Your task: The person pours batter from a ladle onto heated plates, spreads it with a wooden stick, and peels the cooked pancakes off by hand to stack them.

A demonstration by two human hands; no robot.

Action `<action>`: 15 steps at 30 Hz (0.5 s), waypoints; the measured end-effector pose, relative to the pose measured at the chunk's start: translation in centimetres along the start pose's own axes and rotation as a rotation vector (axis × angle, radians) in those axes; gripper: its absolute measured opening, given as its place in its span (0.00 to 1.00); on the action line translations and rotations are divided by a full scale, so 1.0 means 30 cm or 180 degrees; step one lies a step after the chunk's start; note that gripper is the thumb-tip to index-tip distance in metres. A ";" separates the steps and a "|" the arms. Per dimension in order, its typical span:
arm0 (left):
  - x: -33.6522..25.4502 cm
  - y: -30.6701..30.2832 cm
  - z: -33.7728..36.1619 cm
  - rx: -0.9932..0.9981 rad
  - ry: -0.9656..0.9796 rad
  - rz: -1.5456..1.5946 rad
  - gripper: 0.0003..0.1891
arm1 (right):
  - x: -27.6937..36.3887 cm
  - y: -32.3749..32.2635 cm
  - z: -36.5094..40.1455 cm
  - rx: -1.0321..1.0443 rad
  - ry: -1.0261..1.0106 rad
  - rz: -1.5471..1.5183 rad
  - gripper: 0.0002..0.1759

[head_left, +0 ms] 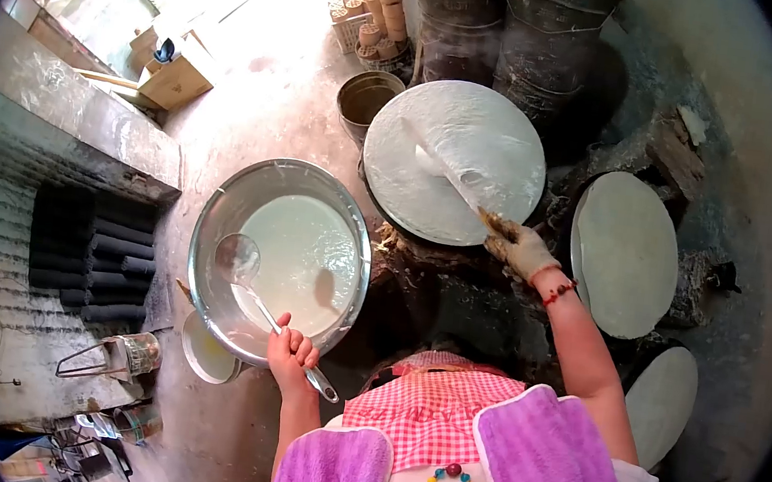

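My left hand (292,356) is closed around the handle of a metal ladle (241,261). The ladle's bowl is over the inside of a large metal basin (206,221) holding thin white batter (305,241). On my right hand (520,251) is a pale work glove with brown-stained fingertips. It grips the near end of a long, flat spreader (455,180), coated white. This spreader lies across a round griddle (401,190) covered with a white layer of batter. Part of the spreader blends into that layer.
Two more round, pale-topped discs (627,254) (662,406) stand to my right. Dark drums (547,40) rise behind the griddle, beside a bucket (364,100) and stacked briquettes (383,12). A white pail (207,349) sits by the basin. Black cylinders (116,272) are piled at the left wall.
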State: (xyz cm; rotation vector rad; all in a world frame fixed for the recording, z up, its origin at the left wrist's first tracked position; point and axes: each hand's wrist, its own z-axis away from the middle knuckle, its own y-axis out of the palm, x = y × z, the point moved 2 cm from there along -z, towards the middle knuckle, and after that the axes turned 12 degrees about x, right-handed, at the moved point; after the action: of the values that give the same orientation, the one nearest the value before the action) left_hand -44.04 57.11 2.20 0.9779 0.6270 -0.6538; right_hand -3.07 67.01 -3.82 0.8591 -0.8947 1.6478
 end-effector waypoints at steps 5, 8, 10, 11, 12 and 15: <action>0.000 0.105 0.040 0.0375 -0.0060 -0.0337 0.14 | -0.052 -0.114 0.028 -0.0143 -0.0122 -0.1123 0.26; 0.029 0.161 0.010 0.1038 -0.0355 -0.0352 0.15 | 0.071 -0.085 0.072 0.0167 0.0128 -0.0005 0.29; 0.032 0.238 0.012 0.1011 -0.0381 -0.0468 0.16 | 0.011 -0.078 0.103 0.0369 0.0255 -0.0258 0.27; 0.032 0.261 0.013 0.1204 -0.0514 -0.0407 0.17 | -0.001 -0.076 0.132 0.0434 0.0295 -0.0348 0.27; 0.030 0.277 0.013 0.1404 -0.0644 -0.0334 0.17 | 0.043 -0.085 0.238 0.0286 0.0286 0.0195 0.26; 0.013 0.300 0.008 0.1627 -0.0962 -0.0348 0.18 | -0.202 -0.100 0.409 -0.0103 -0.0416 -0.0090 0.24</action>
State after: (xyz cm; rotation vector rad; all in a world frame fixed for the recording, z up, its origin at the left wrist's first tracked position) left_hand -37.10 60.47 6.83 1.2884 0.2457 -1.0680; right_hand 2.46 54.18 -2.94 0.9616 -0.9922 1.5625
